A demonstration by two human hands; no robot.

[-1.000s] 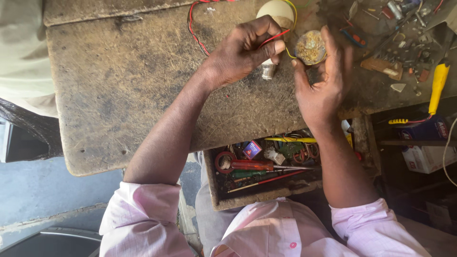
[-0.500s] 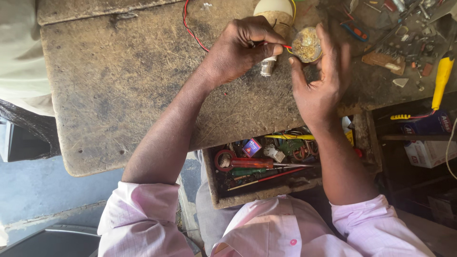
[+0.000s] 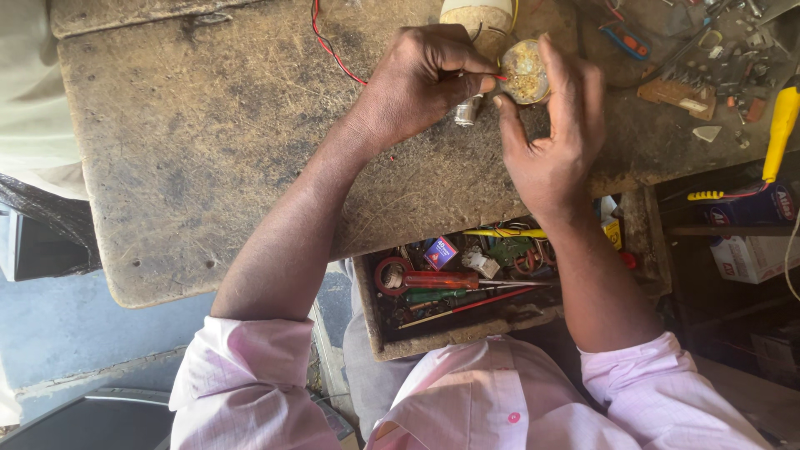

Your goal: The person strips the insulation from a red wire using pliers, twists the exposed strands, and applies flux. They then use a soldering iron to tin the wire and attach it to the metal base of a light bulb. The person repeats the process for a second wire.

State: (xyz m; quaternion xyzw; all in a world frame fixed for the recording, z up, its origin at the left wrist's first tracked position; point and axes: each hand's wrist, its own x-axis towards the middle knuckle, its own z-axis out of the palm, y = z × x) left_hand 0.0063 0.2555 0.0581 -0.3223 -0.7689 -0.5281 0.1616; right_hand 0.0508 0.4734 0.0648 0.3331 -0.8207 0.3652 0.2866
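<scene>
**Hands at a round part near the far edge of the workbench**

Left hand (image 3: 421, 79) is curled tight, thumb and forefinger pinching the end of a thin red wire (image 3: 333, 52) and pressing it against a small round part (image 3: 525, 71). Right hand (image 3: 550, 137) grasps that round part from the side, fingers upright behind it, thumb at its lower rim. The part shows a yellowish, crusted face turned toward the camera. It is held just above the workbench (image 3: 208, 150), close to the far edge, right of centre.

A white bulb shell (image 3: 477, 15) lies at the far edge, touching or just behind the left-hand knuckles; which cannot be told. A small metal screw base (image 3: 467, 110) shows beneath the left hand, on the bench top. The red wire loops away from the fingers toward the far edge.

Right end of the bench: small loose parts, a brown circuit board (image 3: 677, 96), a yellow-handled tool (image 3: 782, 125) at the right edge.

Near edge, below the right forearm: an open drawer (image 3: 371, 333) holding a red-handled screwdriver (image 3: 442, 280), a roll of red tape (image 3: 392, 275), wires and small parts.

Both forearms are bare; pink sleeves (image 3: 242, 375) are rolled up.
</scene>
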